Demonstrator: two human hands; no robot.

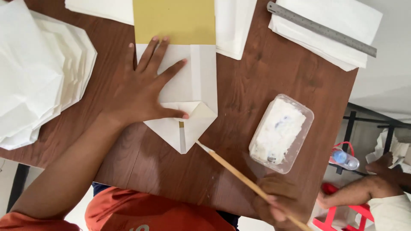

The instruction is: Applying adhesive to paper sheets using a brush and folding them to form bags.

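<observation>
Left hand point(143, 90) spread flat, pinning the folded white paper bag point(188, 107) mid-table. Right hand point(280, 205) pinches a glue brush point(244, 177) at near right; shaft runs diagonally far-left, tip touching the bag's pointed bottom flap point(182, 130). Glue tub point(280, 132) sits right.

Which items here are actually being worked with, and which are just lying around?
In use:
left hand flat on the folded white paper
mustard card template inside that paper
right hand holding the wooden-handled brush
plastic tub of white paste

Lying about:
steel ruler
stack of white paper
water bottle
</observation>
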